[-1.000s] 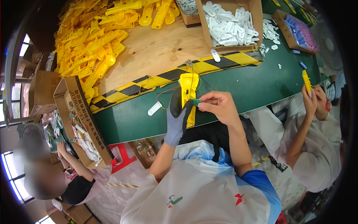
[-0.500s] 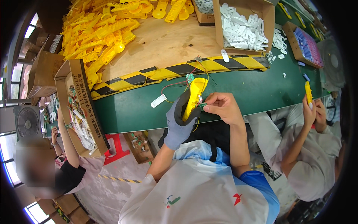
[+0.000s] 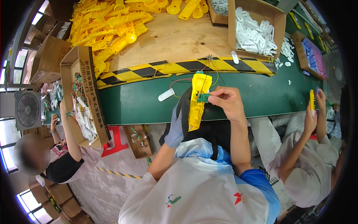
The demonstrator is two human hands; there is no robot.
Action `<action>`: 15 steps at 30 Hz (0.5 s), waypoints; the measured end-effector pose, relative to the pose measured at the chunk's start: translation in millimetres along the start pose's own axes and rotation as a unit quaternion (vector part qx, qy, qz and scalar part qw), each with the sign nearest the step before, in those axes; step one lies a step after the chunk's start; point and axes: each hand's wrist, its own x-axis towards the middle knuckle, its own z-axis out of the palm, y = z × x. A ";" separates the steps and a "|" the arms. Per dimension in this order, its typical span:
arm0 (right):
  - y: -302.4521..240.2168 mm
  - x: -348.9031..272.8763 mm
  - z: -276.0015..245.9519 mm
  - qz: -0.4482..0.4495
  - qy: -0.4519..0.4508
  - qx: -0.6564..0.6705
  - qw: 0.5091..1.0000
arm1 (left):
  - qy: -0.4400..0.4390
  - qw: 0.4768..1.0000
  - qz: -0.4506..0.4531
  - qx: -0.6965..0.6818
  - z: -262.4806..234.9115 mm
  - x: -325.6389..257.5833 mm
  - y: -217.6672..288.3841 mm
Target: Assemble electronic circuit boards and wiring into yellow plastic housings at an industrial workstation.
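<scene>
My left hand, in a grey and black work glove, is closed around a yellow plastic housing whose hollow, ribbed inside faces up. Between the thumb and fingers of my bare right hand is a small green circuit board, held over the middle of the housing. Thin red, yellow and black wires run around the housing's far end. They lead toward a white oblong plastic piece lying on the green tabletop. Another bit of green board shows just beyond the housing.
Yellow housings are heaped on a wooden board edged with striped tape. White parts fill a cardboard box at the far right. A carton of wired parts stands left. People sit on both sides, the right one holding a yellow piece.
My left hand has turned the housing so its hollow inside shows. The circuit board in my right hand now lies flatter and more visible over it. The view has shifted slightly.
</scene>
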 end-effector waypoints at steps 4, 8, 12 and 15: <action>11.7 -2.5 -3.0 0.002 0.024 0.007 1.000 | 0.009 0.999 0.021 0.032 7.1 1.3 4.6; 17.4 -4.5 -6.7 0.009 -0.001 0.078 0.997 | 0.023 0.999 -0.001 0.036 10.0 1.6 4.8; 16.5 -2.6 2.5 0.013 0.026 0.050 0.998 | 0.020 0.999 -0.019 0.044 8.3 2.9 1.9; 16.4 -0.7 2.6 0.013 0.037 0.054 0.998 | 0.032 0.999 -0.016 0.037 6.9 6.3 -2.1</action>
